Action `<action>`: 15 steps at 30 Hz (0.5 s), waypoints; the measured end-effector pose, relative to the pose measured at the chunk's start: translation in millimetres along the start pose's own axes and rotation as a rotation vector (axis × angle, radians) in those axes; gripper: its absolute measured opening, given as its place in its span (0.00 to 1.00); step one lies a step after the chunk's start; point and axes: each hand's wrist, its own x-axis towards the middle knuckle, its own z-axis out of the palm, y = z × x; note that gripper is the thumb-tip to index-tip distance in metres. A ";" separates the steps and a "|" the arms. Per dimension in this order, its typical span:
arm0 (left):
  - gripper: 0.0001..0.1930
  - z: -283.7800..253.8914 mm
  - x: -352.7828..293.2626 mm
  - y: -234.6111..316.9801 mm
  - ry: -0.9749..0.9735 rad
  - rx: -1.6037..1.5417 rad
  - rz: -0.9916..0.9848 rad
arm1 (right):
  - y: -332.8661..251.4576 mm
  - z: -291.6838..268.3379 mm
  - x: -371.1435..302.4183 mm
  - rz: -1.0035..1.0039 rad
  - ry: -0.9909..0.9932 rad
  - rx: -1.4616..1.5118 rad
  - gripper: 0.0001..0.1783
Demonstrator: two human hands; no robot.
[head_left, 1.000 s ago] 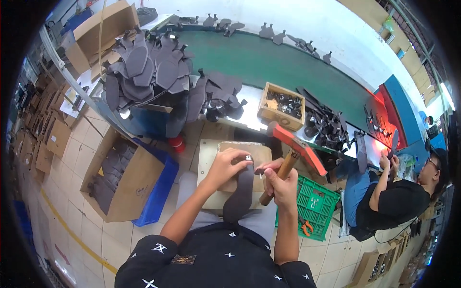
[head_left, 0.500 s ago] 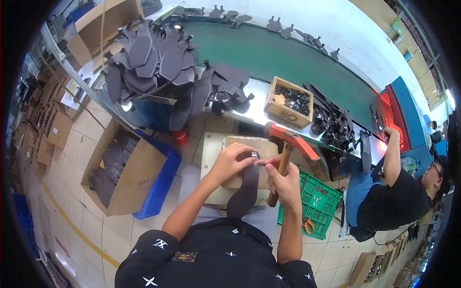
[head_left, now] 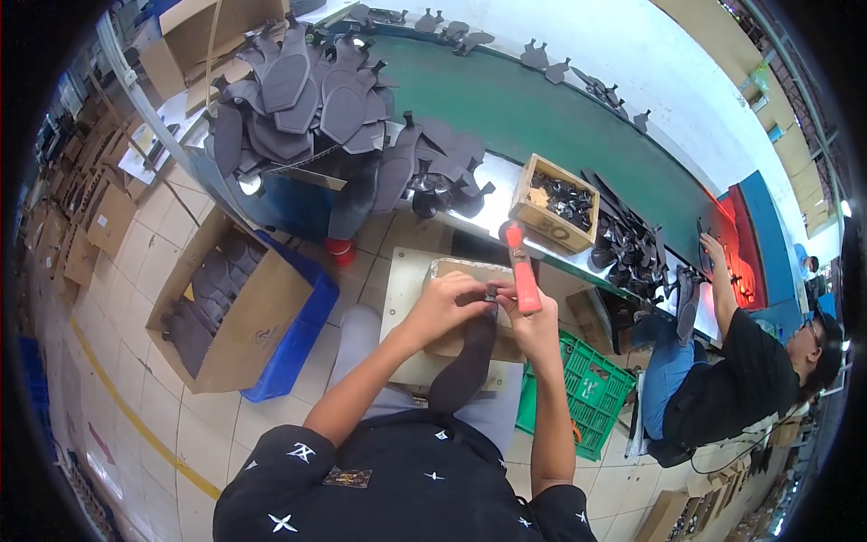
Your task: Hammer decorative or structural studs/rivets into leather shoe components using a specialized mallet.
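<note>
My left hand (head_left: pixel 442 309) is closed in a pinch on the narrow upper end of a dark grey sole-shaped piece (head_left: pixel 462 366). A small dark, shiny fitting (head_left: pixel 490 294) shows at that end, between the fingertips of both hands. My right hand (head_left: pixel 539 330) keeps a hammer with a red head (head_left: pixel 522 275) in its grip while its thumb and finger reach the fitting. The hammer's handle is mostly hidden by the hand. Under the narrow end is a tan block (head_left: pixel 442 347) on a cream board (head_left: pixel 394 307); the wide end hangs toward my lap.
Piled grey sole pieces (head_left: pixel 298 99) lie at the left of the bench, beside a green conveyor belt (head_left: pixel 542 108). A wooden box (head_left: pixel 553 228) holds small dark parts. A green crate (head_left: pixel 587 388) stands right, a carton (head_left: pixel 262 339) left. A co-worker (head_left: pixel 731 388) sits at right.
My right hand has moved in to the fitting at the piece's narrow end. The hammer has turned, its red head now pointing toward me. The co-worker's arm has shifted slightly.
</note>
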 end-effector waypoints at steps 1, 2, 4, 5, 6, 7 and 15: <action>0.16 0.3 0.4 -0.6 -0.013 -0.001 0.014 | 3.1 -2.6 -1.6 0.000 -0.001 -0.003 0.06; 0.16 0.8 0.6 -1.1 -0.012 -0.004 0.014 | 9.0 -6.3 -4.4 -0.025 -0.013 -0.112 0.11; 0.15 0.2 3.0 1.4 -0.003 -0.002 0.068 | 6.8 -8.2 -5.3 -0.047 -0.027 -0.224 0.16; 0.15 -0.9 4.1 2.1 -0.003 -0.008 0.069 | 4.5 -7.3 -5.9 -0.148 -0.009 -0.267 0.15; 0.15 -1.0 3.8 3.7 -0.017 -0.035 0.021 | -0.5 -7.1 -7.8 -0.245 0.007 -0.312 0.14; 0.15 -1.4 4.2 5.1 -0.034 -0.063 -0.026 | -4.9 -6.3 -7.8 -0.237 0.006 -0.319 0.14; 0.15 -3.6 15.7 0.6 -0.154 -0.079 -0.100 | -43.2 -7.0 -61.8 0.006 0.213 -0.055 0.18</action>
